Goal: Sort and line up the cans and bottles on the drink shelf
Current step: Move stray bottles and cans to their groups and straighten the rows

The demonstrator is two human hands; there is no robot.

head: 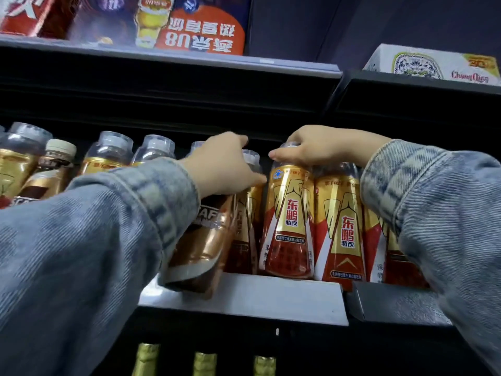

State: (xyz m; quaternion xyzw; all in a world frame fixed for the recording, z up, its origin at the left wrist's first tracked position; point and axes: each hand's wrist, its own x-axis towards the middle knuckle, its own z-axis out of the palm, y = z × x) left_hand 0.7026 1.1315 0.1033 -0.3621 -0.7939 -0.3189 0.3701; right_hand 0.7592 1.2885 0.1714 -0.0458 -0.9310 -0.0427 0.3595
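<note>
Reaching up to the shelf [244,294], we have both hands on the drinks. Our right hand [311,147] is curled over the clear cap of the red bottle [288,223] and grips it from above. That bottle stands right under the grip, at the front edge of the shelf. Just right of this grip, under our wrist, a twin bottle [339,226] touches the red one. Just left of the grip is our left hand [222,166]; the two hands are close but apart. Its thumb and fingers reach round the top of the dark bottle [245,226], and the clear cap peeks out between them, so we hold that one by the neck. Below our left wrist a brown bottle [203,240] leans, with its bottom at the shelf edge. Farther left of that grip, more bottles [108,153] stand in a row. High above both grips sit a beer box [189,25] and a white box [433,63]. Far below the grips we see three gold tops [204,362].
</note>
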